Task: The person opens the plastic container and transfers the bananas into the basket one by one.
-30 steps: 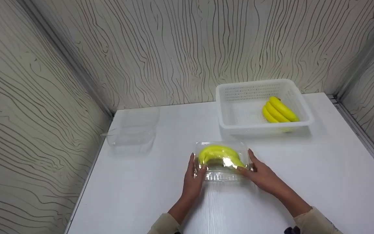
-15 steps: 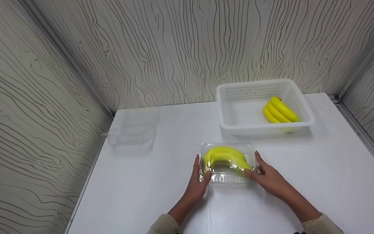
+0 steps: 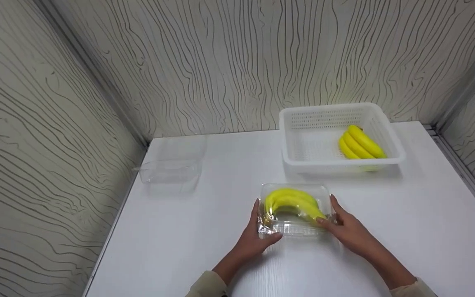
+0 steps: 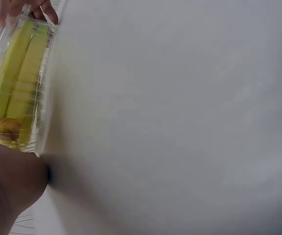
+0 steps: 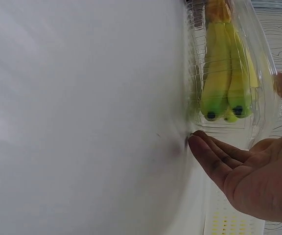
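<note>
Clamshell box (image 3: 299, 229): in front of basket (image 3: 344, 162), bananas (image 3: 292, 201) inside, lid (image 3: 323, 195) seemingly down, latching unclear.
Left hand (image 3: 254, 240): straight fingers touching box.
Right hand (image 3: 352, 234): pinching box.
Basket: another bunch (image 3: 360, 144), unboxed.

a clear plastic box (image 3: 303, 228) is lying between four and five o'clock from the middle of the head view, its lid covering a yellow bunch of bananas (image 3: 293, 199) and its ridged wall facing six o'clock. the bananas are arching towards twelve; their brownish stem end is pointing to about eight o'clock, their greenish, dark-ended tips to about four. the left hand (image 3: 254, 241) is touching the box's nine o'clock end, its thumb spreading by the near corner. the right hand (image 3: 351, 231) is gripping the three o'clock end, its thumb resting over the near corner.
</note>
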`<state>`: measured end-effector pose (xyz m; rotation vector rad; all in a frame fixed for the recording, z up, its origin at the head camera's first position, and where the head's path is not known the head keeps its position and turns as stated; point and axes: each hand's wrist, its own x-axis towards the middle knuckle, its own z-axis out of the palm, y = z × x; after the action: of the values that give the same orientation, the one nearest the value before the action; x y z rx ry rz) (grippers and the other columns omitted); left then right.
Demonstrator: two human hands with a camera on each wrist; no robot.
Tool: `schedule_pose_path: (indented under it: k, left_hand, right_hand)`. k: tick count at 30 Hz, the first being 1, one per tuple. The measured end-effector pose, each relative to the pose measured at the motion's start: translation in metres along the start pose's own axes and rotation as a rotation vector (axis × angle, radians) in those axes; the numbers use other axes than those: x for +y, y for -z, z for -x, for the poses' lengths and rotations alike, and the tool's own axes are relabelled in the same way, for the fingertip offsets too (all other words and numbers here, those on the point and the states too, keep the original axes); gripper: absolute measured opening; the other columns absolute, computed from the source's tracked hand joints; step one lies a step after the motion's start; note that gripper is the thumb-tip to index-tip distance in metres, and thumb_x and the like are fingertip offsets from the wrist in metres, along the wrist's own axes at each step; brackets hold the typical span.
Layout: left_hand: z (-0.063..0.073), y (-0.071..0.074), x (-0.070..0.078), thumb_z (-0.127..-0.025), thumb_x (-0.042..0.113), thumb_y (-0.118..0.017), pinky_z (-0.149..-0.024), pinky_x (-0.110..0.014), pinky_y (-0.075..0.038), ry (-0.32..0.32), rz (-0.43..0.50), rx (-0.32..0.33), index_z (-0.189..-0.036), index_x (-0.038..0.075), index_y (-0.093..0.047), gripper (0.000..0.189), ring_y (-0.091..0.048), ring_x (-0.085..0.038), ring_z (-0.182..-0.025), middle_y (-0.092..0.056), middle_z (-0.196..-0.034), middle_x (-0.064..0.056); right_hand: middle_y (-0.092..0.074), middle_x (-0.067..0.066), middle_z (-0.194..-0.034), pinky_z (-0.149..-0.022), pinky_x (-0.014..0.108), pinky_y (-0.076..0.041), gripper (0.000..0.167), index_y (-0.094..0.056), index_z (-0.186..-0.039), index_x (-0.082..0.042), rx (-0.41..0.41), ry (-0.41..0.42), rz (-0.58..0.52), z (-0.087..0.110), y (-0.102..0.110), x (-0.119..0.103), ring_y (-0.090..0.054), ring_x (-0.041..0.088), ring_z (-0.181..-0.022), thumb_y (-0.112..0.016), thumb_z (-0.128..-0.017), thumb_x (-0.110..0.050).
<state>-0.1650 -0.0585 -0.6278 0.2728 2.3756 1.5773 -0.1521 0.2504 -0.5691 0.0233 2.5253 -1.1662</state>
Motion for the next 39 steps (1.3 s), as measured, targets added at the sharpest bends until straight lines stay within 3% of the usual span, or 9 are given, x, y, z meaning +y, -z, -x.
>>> schedule_pose_path:
  k: [4, 12, 19, 30, 39]
  left_hand:
    - [0.0026, 0.0006, -0.0014, -0.085, 0.05, -0.087, -0.127, -0.066, -0.034, -0.026, -0.016, -0.009, -0.173, 0.031, 0.005, 0.129, -0.036, -0.041, -0.161, -0.027, -0.179, -0.01]
    - [0.0026, 0.0007, -0.0052, -0.089, 0.053, -0.084, -0.127, -0.064, -0.037, -0.053, -0.051, 0.007, -0.173, 0.027, 0.003, 0.124, -0.042, -0.04, -0.158, -0.035, -0.175, -0.013]
    - [0.0019, 0.0022, -0.0027, -0.09, 0.052, -0.082, -0.129, -0.063, -0.033, -0.04, -0.039, 0.008, -0.174, 0.03, 0.001, 0.119, -0.036, -0.037, -0.162, -0.029, -0.178, -0.011]
    - [0.0016, 0.0006, -0.0032, -0.089, 0.052, -0.083, -0.13, -0.064, -0.031, -0.016, -0.014, 0.02, -0.173, 0.033, -0.001, 0.119, -0.033, -0.038, -0.163, -0.029, -0.178, -0.01]
    - [0.0016, -0.0019, -0.0034, -0.088, 0.055, -0.083, -0.128, -0.065, -0.034, -0.014, -0.017, 0.04, -0.174, 0.031, -0.004, 0.119, -0.037, -0.04, -0.161, -0.033, -0.176, -0.013]
  right_hand:
    - [-0.032, 0.038, -0.166, -0.114, 0.066, -0.049, 0.105, 0.003, -0.172, -0.013, 0.006, 0.0, 0.0, 0.0009, -0.0008, 0.0015, -0.041, 0.056, -0.153, -0.053, -0.103, -0.068]
    - [-0.034, 0.039, -0.165, -0.114, 0.066, -0.05, 0.105, 0.004, -0.172, -0.015, 0.01, -0.008, -0.003, 0.0001, -0.0032, 0.0032, -0.041, 0.056, -0.152, -0.053, -0.103, -0.07]
    - [-0.017, 0.032, -0.175, -0.117, 0.068, -0.046, 0.109, 0.007, -0.172, -0.017, -0.002, -0.044, -0.013, -0.0021, -0.0024, 0.0008, -0.034, 0.056, -0.157, -0.052, -0.101, -0.074]
    - [-0.016, 0.032, -0.175, -0.115, 0.067, -0.048, 0.107, 0.007, -0.172, -0.017, -0.001, -0.038, 0.001, -0.0028, -0.0021, 0.0039, -0.034, 0.056, -0.156, -0.051, -0.102, -0.073]
    - [-0.039, 0.031, -0.168, -0.113, 0.065, -0.051, 0.106, -0.002, -0.173, -0.014, 0.063, 0.021, 0.049, 0.0037, 0.0003, 0.0029, -0.052, 0.05, -0.147, -0.057, -0.101, -0.069]
